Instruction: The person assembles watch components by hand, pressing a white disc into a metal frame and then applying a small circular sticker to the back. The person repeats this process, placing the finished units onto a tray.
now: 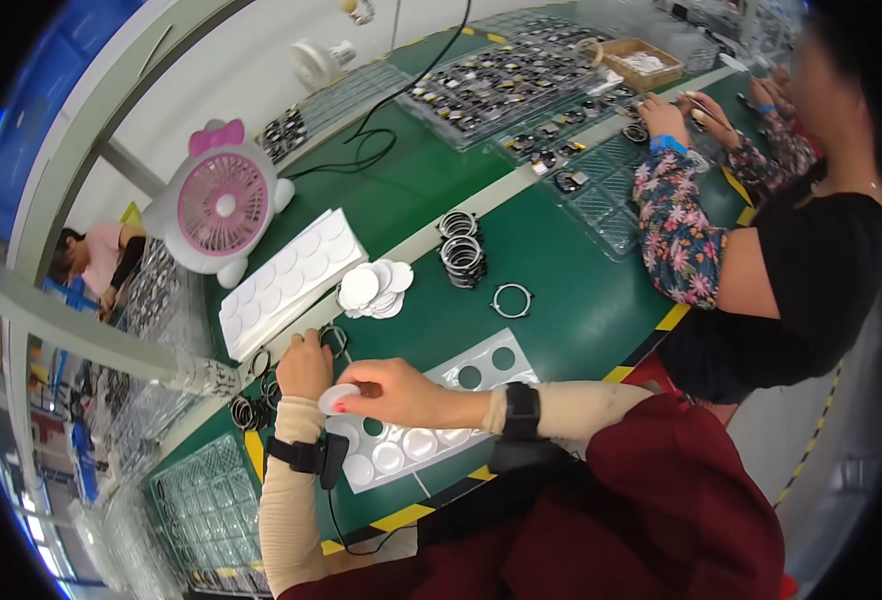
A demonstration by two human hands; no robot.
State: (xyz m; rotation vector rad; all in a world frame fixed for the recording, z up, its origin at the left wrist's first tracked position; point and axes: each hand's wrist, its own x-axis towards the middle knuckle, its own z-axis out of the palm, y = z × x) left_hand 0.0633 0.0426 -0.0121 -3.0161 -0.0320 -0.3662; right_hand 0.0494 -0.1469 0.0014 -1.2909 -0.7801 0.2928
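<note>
My right hand (393, 392) pinches a round white disc (339, 400) between thumb and fingers, just above the near left end of a white die-cut sheet (423, 447). The sheet has several round discs still in it and several round holes showing green. To the left, my left hand (305, 366) has its fingers curled at a thin dark ring (334, 352), which it appears to grip by its edge; the fingertips are partly hidden. More dark rings (249, 412) lie piled beside my left wrist. A heap of loose white discs (374, 288) lies beyond my hands.
A stack of white disc sheets (293, 280) lies by a pink and white fan (226, 203). Stacked rings (461, 250) and a single ring (511, 300) sit mid-table. At right, a co-worker's hands (661, 118) work near clear trays (601, 195). Empty-looking trays (206, 505) stand at lower left.
</note>
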